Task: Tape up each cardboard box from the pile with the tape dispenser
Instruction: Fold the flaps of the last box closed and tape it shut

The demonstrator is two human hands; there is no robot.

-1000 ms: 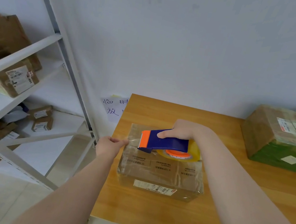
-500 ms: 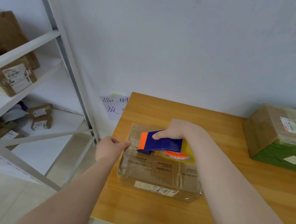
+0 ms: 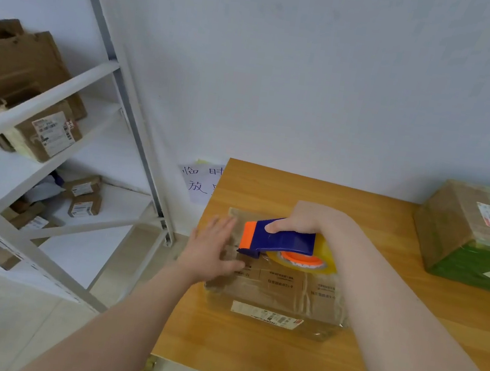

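Cardboard box [image 3: 279, 295] lies on the tabletop [image 3: 276, 360] near its left edge, its top glossy with clear tape. Left hand [image 3: 213, 249] lies flat on the box's left top, fingers [image 3: 222, 226] straight and spread. Right hand [image 3: 304, 219] grips the blue and orange tape dispenser [image 3: 280, 241], fingers curled round its handle, its nose touching the box top. A second box [image 3: 462, 226] stands well apart to the right. A white shelf [image 3: 63, 89] at left holds more parcels.

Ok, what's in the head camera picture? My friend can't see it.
A person's right hand grips a blue and orange tape dispenser on a cardboard box on a wooden table, while the left hand lies flat on its left end.
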